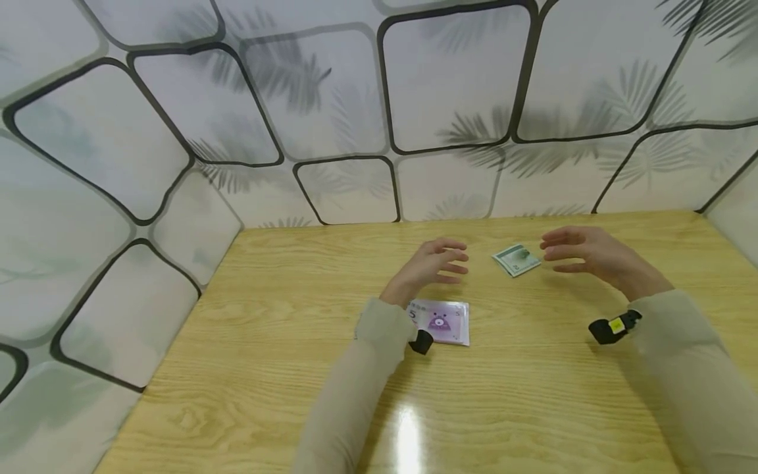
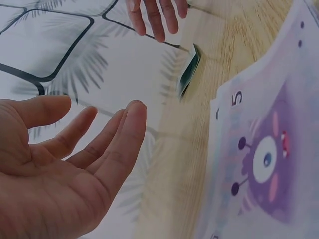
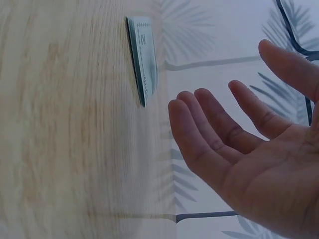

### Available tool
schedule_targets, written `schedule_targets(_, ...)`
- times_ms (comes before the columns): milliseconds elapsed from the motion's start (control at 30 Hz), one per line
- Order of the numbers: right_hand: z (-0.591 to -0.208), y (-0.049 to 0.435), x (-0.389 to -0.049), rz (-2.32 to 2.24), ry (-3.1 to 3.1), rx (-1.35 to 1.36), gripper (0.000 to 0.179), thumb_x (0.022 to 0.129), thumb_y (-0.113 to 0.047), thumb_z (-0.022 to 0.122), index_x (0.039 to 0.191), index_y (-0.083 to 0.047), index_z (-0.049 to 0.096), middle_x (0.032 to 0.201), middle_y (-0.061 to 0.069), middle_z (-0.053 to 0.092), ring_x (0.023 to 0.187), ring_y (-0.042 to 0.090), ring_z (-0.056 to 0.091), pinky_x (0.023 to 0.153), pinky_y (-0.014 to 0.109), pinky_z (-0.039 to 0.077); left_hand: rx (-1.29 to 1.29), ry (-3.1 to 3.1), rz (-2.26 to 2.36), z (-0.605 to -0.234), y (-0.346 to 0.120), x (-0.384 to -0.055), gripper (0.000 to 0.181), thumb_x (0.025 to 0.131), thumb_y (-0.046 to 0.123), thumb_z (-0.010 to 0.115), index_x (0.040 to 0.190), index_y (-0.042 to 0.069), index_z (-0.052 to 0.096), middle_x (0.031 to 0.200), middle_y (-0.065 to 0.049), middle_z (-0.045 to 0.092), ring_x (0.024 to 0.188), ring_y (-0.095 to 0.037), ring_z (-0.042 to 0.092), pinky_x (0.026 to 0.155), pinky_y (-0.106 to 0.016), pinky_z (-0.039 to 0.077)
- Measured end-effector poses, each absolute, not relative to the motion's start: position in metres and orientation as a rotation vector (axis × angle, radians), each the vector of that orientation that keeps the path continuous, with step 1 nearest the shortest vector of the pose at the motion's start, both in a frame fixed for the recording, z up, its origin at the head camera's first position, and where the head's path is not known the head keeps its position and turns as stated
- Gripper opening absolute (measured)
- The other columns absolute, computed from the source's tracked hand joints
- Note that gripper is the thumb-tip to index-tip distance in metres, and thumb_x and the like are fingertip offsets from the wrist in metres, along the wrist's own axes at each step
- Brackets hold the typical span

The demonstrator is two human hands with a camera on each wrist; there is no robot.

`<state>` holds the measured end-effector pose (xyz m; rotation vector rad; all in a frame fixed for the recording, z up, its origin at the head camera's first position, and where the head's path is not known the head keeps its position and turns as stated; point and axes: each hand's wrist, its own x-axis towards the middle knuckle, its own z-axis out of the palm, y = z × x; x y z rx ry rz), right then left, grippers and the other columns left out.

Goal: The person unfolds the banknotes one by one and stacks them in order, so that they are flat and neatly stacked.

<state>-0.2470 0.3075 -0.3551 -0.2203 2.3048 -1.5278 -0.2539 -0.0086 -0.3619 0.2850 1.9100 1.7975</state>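
A folded green banknote (image 1: 517, 260) lies on the table between the two hands in the head view. Just to its right hovers my right hand (image 1: 598, 257), fingers loosely bent and holding nothing. My left hand (image 1: 428, 268) is to the left of the note, also holding nothing, with its fingers spread and relaxed. Under and beside the left wrist lies a stack of purple notes (image 1: 448, 322) marked 5, with a one-eyed cartoon figure; the sleeve hides its left part. The right wrist view shows the folded green note (image 3: 143, 59) apart from the right fingertips.
The wooden table (image 1: 249, 368) meets a patterned wall (image 1: 331, 99) at the back and another on the left. A black wrist device (image 1: 616, 326) sits on the right wrist, another black device (image 1: 422, 342) on the left.
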Motion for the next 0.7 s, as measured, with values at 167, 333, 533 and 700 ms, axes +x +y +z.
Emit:
schedule_targets(167, -0.356, 0.31, -0.249, -1.518, 2.314, -0.212, 0.059, 0.107, -0.017, 0.054, 0.15, 0.013, 0.027, 0.151, 0.029, 0.032, 0.103, -0.007, 0.057, 0.093, 0.027, 0.054, 0.247, 1.867, 1.828, -0.366, -0.002, -0.256, 0.04, 0.108, 0.014, 0.051, 0.144, -0.003, 0.049, 0.14, -0.025, 0.055, 0.119, -0.035, 0.062, 0.1, -0.046, 0.053)
schedule_targets(333, -0.359, 0.312, -0.252, -1.482, 2.318, -0.211, 0.063, 0.109, -0.021, 0.052, 0.152, 0.014, 0.023, 0.154, 0.033, 0.028, 0.103, -0.008, 0.053, 0.095, 0.026, 0.053, 0.144, 1.785, 1.883, -0.372, 0.005, -0.258, 0.038, 0.107, 0.01, 0.052, 0.143, -0.002, 0.051, 0.138, -0.023, 0.056, 0.12, -0.036, 0.062, 0.1, -0.044, 0.053)
schedule_targets(533, -0.365, 0.312, -0.257, -1.491, 2.31, -0.185, 0.063, 0.109, -0.02, 0.051, 0.152, 0.015, 0.022, 0.155, 0.034, 0.027, 0.102, -0.007, 0.053, 0.093, 0.026, 0.053, 0.037, 1.788, 1.895, -0.376, 0.017, -0.261, 0.034, 0.106, 0.008, 0.052, 0.139, 0.0, 0.056, 0.13, -0.02, 0.062, 0.112, -0.032, 0.066, 0.094, -0.039, 0.057)
schedule_targets(700, -0.367, 0.31, -0.261, -1.461, 2.322, -0.199, 0.062, 0.108, -0.02, 0.051, 0.151, 0.016, 0.024, 0.154, 0.035, 0.028, 0.11, 0.003, 0.055, 0.097, 0.033, 0.052, 0.005, 1.762, 1.903, -0.378, 0.028, -0.263, 0.037, 0.105, 0.006, 0.053, 0.141, -0.001, 0.054, 0.13, -0.021, 0.062, 0.112, -0.031, 0.066, 0.093, -0.039, 0.057)
